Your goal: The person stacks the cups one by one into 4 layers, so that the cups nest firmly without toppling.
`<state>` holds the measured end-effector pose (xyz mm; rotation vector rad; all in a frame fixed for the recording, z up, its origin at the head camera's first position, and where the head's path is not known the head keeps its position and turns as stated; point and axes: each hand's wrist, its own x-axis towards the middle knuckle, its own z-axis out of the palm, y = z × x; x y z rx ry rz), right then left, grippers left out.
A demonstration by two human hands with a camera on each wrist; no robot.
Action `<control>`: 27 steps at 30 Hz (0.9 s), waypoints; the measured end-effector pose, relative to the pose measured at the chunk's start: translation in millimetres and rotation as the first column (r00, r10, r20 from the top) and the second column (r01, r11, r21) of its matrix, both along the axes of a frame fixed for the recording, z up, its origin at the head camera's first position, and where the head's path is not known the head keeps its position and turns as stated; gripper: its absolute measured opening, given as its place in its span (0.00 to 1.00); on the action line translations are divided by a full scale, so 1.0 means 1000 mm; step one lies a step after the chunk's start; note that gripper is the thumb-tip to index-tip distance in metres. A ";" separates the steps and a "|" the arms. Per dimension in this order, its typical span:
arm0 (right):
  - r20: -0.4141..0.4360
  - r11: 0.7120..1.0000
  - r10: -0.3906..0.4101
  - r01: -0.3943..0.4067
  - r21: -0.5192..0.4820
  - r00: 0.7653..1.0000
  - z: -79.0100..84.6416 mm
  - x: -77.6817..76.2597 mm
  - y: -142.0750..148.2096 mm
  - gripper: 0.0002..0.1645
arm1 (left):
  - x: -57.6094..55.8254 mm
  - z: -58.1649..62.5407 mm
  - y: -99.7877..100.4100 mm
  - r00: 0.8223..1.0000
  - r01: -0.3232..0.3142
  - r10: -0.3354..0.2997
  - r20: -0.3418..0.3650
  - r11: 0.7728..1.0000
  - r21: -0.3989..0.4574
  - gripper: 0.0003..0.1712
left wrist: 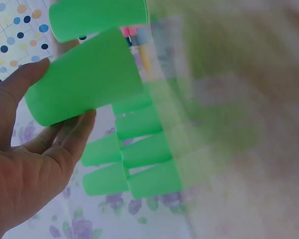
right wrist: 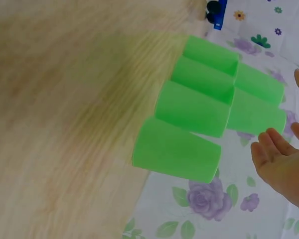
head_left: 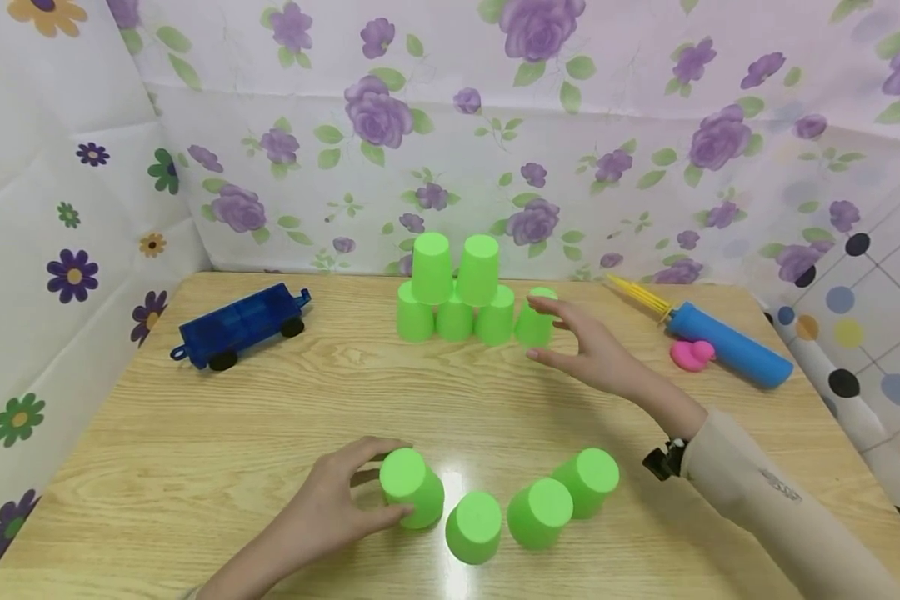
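Note:
My left hand grips an upside-down green cup near the front of the table. In the left wrist view, the thumb lies on one side of that cup and the fingers on the other. At the back, my right hand is beside the rightmost cup of a row, thumb and fingers spread. The right wrist view shows this hand apart from the cups, holding nothing. Two green cups sit upside down on top of the other cups in that row.
Three more inverted green cups stand at the front, right of the left hand. A blue toy trailer is at the back left. At the right lie a blue hand pump and a pink toy duck. A flowered cloth hangs behind the table.

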<state>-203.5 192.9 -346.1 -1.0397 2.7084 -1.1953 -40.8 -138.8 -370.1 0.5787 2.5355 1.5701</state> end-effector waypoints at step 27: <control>0.260 0.970 0.243 -0.227 -0.091 0.934 -0.026 0.094 0.051 0.42 | -0.102 0.035 0.059 0.977 0.001 0.000 -0.213 1.000 0.006 0.34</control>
